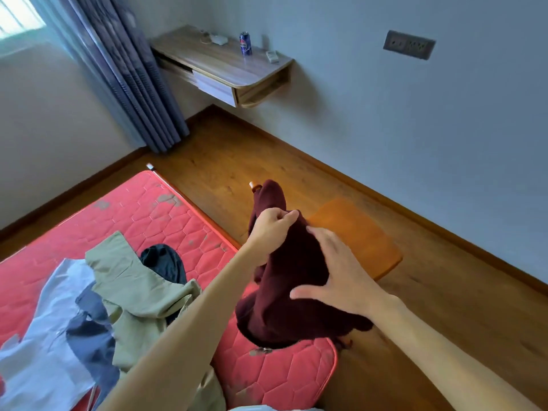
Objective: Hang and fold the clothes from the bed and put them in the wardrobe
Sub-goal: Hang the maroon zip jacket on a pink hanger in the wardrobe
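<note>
Holding a dark red garment (284,277) above the bed (166,209) corner.
My left fingers (281,216) pinch its top; my right fingers (323,241) spread flat on it, wood floor (267,152) beyond.

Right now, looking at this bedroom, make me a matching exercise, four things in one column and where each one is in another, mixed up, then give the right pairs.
Things:
1. maroon garment
2. soda can
3. khaki garment
4. curtain

Places:
A. lying on the red mattress
B. hanging beside the window
C. held up in the hands, left hand pinching the top
D. standing on the wall shelf

Pairs: 1-C, 2-D, 3-A, 4-B
</note>
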The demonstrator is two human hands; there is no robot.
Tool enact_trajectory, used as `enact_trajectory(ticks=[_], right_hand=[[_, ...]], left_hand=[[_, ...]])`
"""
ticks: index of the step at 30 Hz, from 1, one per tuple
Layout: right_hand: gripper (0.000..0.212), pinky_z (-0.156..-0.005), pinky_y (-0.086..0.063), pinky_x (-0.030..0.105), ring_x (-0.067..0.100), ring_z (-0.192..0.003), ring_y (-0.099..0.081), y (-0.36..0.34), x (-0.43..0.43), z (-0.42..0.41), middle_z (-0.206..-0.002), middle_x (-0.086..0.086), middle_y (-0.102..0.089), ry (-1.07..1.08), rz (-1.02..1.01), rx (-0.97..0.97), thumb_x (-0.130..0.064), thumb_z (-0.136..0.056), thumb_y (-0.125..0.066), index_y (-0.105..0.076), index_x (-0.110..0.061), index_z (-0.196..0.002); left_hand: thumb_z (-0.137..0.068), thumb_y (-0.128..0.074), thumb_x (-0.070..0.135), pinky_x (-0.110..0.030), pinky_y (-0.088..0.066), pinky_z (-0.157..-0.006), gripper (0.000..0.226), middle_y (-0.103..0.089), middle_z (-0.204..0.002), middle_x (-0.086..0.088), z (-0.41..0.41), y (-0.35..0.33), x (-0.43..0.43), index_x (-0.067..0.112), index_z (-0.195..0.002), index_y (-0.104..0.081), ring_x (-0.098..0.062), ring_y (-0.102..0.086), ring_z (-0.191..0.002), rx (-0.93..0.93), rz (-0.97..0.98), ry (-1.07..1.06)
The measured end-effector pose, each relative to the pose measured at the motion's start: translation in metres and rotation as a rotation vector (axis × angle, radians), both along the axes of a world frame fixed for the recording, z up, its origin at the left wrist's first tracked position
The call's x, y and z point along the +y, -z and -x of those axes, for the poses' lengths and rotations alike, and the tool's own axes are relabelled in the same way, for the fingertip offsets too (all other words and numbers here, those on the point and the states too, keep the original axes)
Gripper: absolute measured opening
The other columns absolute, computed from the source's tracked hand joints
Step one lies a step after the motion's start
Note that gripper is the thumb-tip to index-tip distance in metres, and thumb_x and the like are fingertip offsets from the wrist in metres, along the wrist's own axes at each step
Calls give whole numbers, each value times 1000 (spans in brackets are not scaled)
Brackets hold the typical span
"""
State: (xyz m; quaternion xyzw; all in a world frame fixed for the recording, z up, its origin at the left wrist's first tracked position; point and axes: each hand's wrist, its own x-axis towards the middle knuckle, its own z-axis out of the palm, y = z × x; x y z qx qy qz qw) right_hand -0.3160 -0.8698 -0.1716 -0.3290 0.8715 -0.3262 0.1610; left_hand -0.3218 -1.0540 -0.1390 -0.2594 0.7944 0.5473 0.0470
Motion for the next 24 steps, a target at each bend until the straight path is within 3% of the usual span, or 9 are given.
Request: enact_trajectory(ticks=[2, 4, 8, 10, 12, 17, 19, 21, 24], right_hand=[[140, -120, -8, 39, 19, -151, -5, -12, -9, -15, -164, 1, 0, -46, -154, 182, -79, -54, -73, 12, -31, -154], [143, -119, -15, 43, 29, -149, -16, -22, -21, -17, -162, 10, -8, 65, -213, 327, -73, -56, -78, 17, -29, -153], [86, -92, -56, 29, 18, -111, -63, -56, -33, 9, -131, 2, -59, 288, 99, 482, -45, -80, -76, -27, -24, -148], [51, -76, -50, 12, 16, -96, -68, -84, -34, 23, -114, -2, -68, 312, 189, 506, -36, -88, -71, -48, -20, -131], [26, -64, -45, 19, 24, -85, -68, -117, -39, 32, -97, 1, -70, 327, 244, 574, -27, -89, -69, -57, -16, -109], [12, -71, -50, 35, 28, -84, -65, -200, -53, 52, -91, 5, -70, 393, 430, 634, -17, -88, -61, -61, -14, -99], [14, -74, -54, 39, 25, -85, -66, -229, -56, 58, -91, 2, -70, 424, 524, 623, -19, -87, -61, -62, -14, -101], [19, -74, -52, 26, 20, -85, -65, -258, -58, 59, -93, 1, -70, 442, 598, 637, -22, -87, -65, -62, -12, -103], [25, -65, -37, -1, 10, -80, -58, -302, -58, 49, -90, -4, -64, 447, 693, 669, -25, -85, -71, -62, -9, -102]], left_hand=[[-98, -58, 36, -37, -56, -81, 40, -64, -83, -2, 7, -32, 3, -4, -96, -66, -23, -67, -86, 31, -60, -21], [-98, -58, 35, -40, -56, -92, 36, -69, -95, -5, 11, -63, 8, 2, -103, -68, -21, -67, -96, 47, -76, -3], [-99, -56, 38, -31, -57, -82, 35, -69, -97, -8, 4, -108, 15, 5, -100, -66, -16, -66, -91, 136, -33, 70], [-101, -54, 37, -21, -50, -61, 33, -64, -77, -1, -6, -125, 10, 8, -91, -65, -9, -62, -70, 226, -4, 72], [-104, -48, 33, -21, -45, -56, 30, -60, -69, 3, -18, -146, -5, 13, -90, -65, -9, -58, -60, 364, -48, 52], [-99, -58, 26, -30, -52, -96, 27, -72, -116, -4, -65, -177, -62, 19, -124, -66, -16, -66, -109, 579, 20, 151], [-90, -70, 26, -38, -47, -107, 50, -64, -132, 3, -88, -174, -81, 30, -138, -55, -15, -58, -126, 567, 30, 301], [-78, -84, 28, -41, -43, -111, 92, -50, -147, 9, -107, -168, -89, 40, -152, -30, -13, -48, -136, 533, 79, 432], [-46, -96, 51, -44, -34, -115, 145, -28, -155, 14, -112, -168, -91, 48, -154, 0, -13, -30, -143, 528, 615, 370]])
